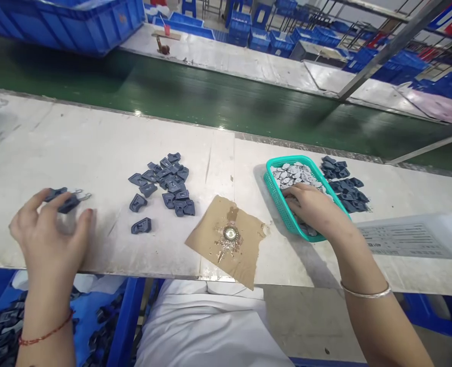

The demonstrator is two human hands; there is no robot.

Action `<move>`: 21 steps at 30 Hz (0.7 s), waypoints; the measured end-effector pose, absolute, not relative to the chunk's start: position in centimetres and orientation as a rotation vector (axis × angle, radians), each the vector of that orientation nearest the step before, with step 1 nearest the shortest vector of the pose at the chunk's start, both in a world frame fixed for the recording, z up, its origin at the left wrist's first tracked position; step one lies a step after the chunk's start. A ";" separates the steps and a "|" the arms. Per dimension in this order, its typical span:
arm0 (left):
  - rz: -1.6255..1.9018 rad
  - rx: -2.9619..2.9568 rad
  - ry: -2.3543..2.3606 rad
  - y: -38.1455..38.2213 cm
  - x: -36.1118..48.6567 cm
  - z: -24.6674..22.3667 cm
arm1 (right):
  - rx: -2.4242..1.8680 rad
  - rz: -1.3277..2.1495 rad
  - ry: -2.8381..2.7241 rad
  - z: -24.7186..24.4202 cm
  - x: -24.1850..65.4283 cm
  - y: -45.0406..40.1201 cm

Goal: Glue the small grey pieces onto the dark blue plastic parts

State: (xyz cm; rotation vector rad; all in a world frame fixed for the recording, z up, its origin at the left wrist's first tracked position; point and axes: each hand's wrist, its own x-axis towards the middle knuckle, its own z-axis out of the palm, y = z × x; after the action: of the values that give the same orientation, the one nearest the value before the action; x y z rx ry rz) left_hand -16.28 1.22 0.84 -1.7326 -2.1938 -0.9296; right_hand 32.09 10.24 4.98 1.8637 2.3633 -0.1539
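Note:
My left hand (50,229) is over the left of the table, fingers spread and curved around dark plastic parts (68,203) with small metal hooks. The fingertips of my right hand (312,206) reach down among small white pieces (293,174) in a green basket (281,206); what they hold, if anything, is hidden. Between the hands lies a heap of dark grey parts (168,176), with a single part (141,226) in front of it. Brown paper (245,255), wet in the middle, bears a small round metallic dish (231,233).
More dark parts (350,193) lie right of the basket. A white bottle (417,237) is at the right. Behind the table runs a green conveyor (210,97) with a large blue crate (65,25). Below at the left, a blue bin (124,326) holds many dark parts.

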 end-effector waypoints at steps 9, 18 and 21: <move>-0.793 -2.488 -2.036 -0.4 -10.7 0.4 | 2.062 -0.280 2.396 4.7 33.0 9.8; -1.948 -2.053 -2.825 -1.7 -5.6 3.1 | 2.554 -1.222 2.615 5.8 32.8 6.8; -2.312 -2.038 -2.904 -2.2 -3.2 3.2 | 2.514 -1.637 2.620 5.6 31.4 6.1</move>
State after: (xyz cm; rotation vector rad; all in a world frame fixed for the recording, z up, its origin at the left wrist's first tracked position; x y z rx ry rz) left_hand -3.15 -2.17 3.16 -2.0384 -2.9035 -2.3118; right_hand 31.41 6.06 5.64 2.5139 2.6198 -1.6375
